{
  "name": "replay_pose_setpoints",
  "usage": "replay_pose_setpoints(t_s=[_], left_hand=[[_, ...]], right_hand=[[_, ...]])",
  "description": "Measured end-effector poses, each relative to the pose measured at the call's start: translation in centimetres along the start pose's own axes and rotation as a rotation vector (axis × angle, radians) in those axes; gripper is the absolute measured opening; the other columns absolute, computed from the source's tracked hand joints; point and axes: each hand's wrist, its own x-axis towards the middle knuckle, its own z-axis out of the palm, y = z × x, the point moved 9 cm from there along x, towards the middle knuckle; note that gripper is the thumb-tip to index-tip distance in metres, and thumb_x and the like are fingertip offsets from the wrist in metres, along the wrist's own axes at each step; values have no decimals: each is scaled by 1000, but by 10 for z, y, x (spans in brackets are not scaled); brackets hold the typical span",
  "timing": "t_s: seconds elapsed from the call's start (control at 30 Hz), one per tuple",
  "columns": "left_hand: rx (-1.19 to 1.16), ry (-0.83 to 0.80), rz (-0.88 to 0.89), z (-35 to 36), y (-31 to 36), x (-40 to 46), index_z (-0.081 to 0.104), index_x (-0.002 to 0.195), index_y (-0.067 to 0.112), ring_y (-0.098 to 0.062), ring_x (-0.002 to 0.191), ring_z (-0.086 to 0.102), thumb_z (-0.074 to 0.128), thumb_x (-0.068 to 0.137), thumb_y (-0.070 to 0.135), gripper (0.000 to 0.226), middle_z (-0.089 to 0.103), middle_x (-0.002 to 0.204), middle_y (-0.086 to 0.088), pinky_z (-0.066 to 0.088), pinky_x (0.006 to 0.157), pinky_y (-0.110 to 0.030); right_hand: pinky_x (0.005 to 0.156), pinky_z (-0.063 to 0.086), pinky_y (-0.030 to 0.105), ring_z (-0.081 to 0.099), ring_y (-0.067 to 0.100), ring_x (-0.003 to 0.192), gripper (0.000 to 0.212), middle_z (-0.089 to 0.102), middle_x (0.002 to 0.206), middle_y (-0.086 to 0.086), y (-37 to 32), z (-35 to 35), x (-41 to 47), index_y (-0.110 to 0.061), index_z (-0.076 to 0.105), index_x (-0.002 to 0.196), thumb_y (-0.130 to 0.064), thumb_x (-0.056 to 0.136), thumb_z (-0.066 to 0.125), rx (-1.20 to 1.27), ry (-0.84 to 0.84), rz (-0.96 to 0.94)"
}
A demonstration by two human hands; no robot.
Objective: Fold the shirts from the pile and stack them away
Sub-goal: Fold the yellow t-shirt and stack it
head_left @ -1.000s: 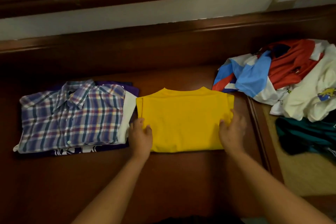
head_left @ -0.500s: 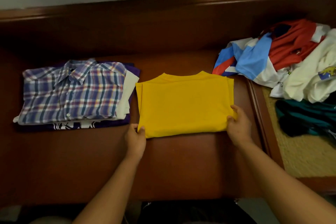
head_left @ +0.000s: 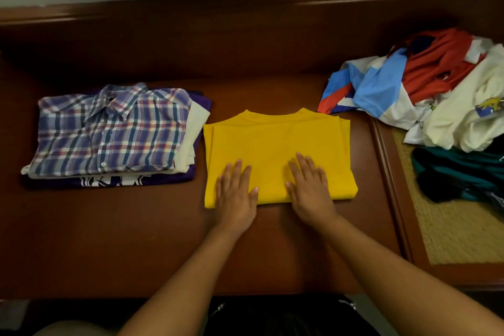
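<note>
Both hands, left hand [head_left: 236, 194] and right hand [head_left: 309, 188], press flat, fingers straight, on one folded yellow shirt [head_left: 275, 144] mid-table [head_left: 109, 240]. Stack [head_left: 114, 131] at 9 o'clock; pile [head_left: 436, 95] at 2 o'clock; bare wood at 6.

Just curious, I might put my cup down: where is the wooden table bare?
Bare wood lies in front of the folded plaid-topped stack and behind the folded yellow shirt. The right side is crowded with the unfolded clothes pile.
</note>
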Motion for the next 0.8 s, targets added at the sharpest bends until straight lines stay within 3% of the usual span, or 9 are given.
replay_pose_setpoints(t_s=[0.1,0.17,0.37,0.6,0.7,0.8], left_hand=[[95,-152,-60,22,-20,0,-1,153,29,-19,147,-17,7,94,61,67,-14,160,3,-6,119,-39],[110,-179,-57,21,-22,-2,-3,153,30,-19,146,-18,-1,88,65,74,-15,160,3,-7,117,-37],[78,-56,3,-9,-2,27,19,152,23,-19,149,-5,3,91,59,73,6,162,-2,-3,119,-38],[179,-97,58,-4,11,95,5,154,28,-22,148,-10,19,102,48,57,-2,162,2,-3,119,-43],[190,-136,41,4,-7,104,-3,153,32,-21,147,-15,15,101,51,58,-12,161,5,-5,118,-42],[176,-114,63,4,-17,105,-1,153,34,-19,148,-13,4,96,59,63,-10,161,5,-3,118,-40]], right_hand=[[117,-5,44,-16,15,146,82,-13,159,-7,25,12,2,-28,4,154,-68,84,-9,-145,-79,66],[116,-7,42,-20,14,144,87,-19,156,-9,36,11,-1,-29,0,154,-71,80,-18,-178,-89,76],[117,-4,41,-14,13,145,84,-5,161,-2,24,-10,15,-23,15,153,-69,87,-9,-53,0,76],[117,-7,43,-17,19,147,67,-13,161,0,1,-11,86,-25,-1,154,-59,97,10,-135,-73,7],[117,-7,45,-16,18,147,75,-11,161,-1,12,-8,97,-26,-3,154,-64,89,-7,-218,-109,-52],[117,-6,45,-18,15,145,85,-10,161,-4,40,-13,98,-26,-3,153,-70,82,-18,-246,-76,-40]])
